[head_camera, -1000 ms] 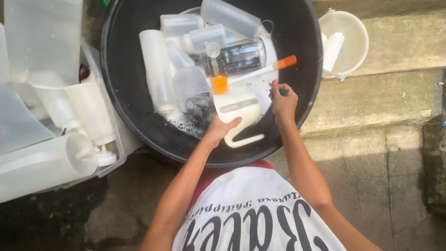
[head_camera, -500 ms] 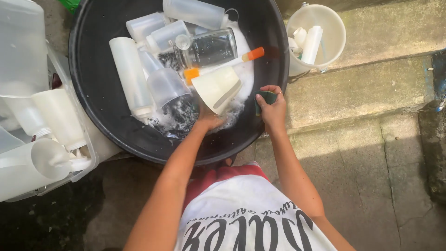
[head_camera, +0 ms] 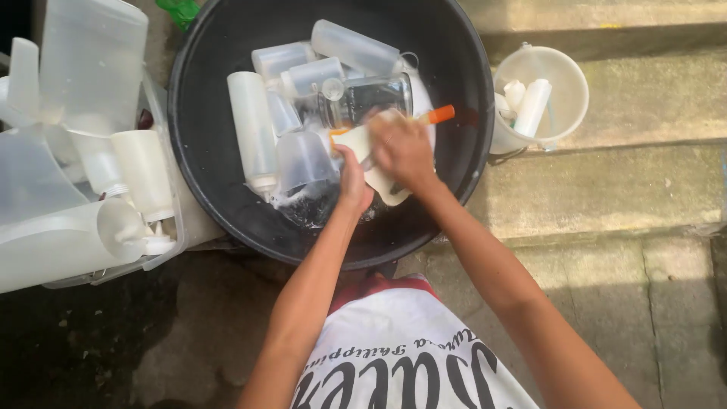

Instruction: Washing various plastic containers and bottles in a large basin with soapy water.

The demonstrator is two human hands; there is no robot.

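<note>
I see my left hand (head_camera: 353,182) closed around the edge of a cream-white plastic jug (head_camera: 379,176), which lies tilted in the suds inside the big round black plastic basin (head_camera: 198,91). My right hand (head_camera: 403,150) presses down on the jug's upper side, fingers curled; I cannot tell whether it holds anything, since the hand is blurred. Just beyond my hands lies a clear glass jar (head_camera: 372,98) on its side, with a white brush with an orange tip (head_camera: 438,115) across it. Frosted, translucent plastic squeeze bottles (head_camera: 251,136) crowd the basin's far and left part, smooth and cylindrical. To the left, a clear plastic crate (head_camera: 163,227) holds more frosted bottles. To the right, on the rough concrete step (head_camera: 606,182), stands a small white plastic bucket (head_camera: 564,76) with white caps inside.
</note>
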